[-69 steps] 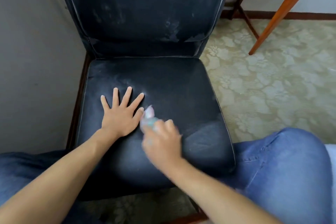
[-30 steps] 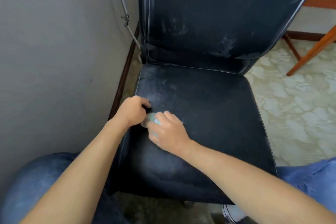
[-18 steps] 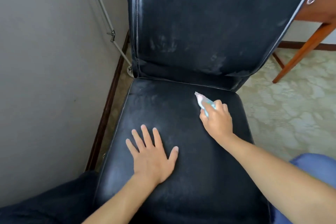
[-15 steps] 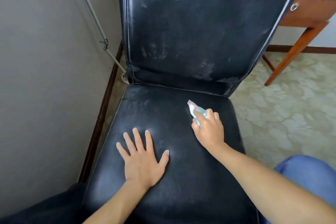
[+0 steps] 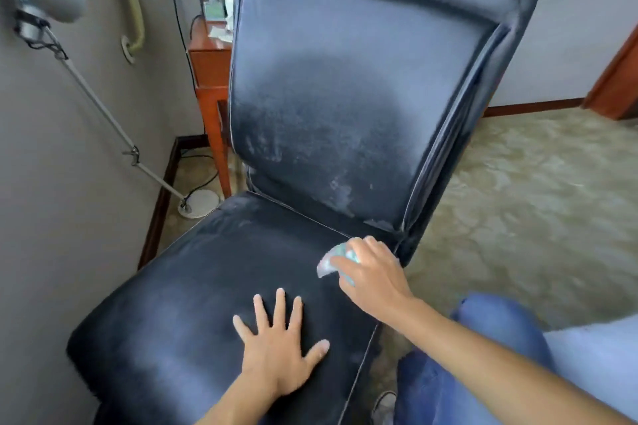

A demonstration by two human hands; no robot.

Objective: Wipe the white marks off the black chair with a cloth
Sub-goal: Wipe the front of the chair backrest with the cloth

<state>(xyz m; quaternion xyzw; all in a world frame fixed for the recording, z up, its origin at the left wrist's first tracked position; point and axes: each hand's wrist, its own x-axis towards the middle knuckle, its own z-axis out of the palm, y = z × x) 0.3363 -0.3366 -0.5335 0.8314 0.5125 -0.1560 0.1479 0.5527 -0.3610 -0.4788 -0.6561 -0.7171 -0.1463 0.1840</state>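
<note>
Now the right hand point(image 5: 371, 274), gripping the cloth point(image 5: 333, 262), is nearer the backrest point(image 5: 345, 107), where white marks point(image 5: 340, 195) remain; left hand point(image 5: 279, 352) lies flat on the seat point(image 5: 207, 286).

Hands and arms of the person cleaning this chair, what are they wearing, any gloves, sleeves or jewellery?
Both arms are bare up to the picture's edge, with no sleeve in view. The left hand and the right hand wear no gloves, and no ring, watch or bracelet shows on either. Blue denim trousers cover the knee at the right.
</note>
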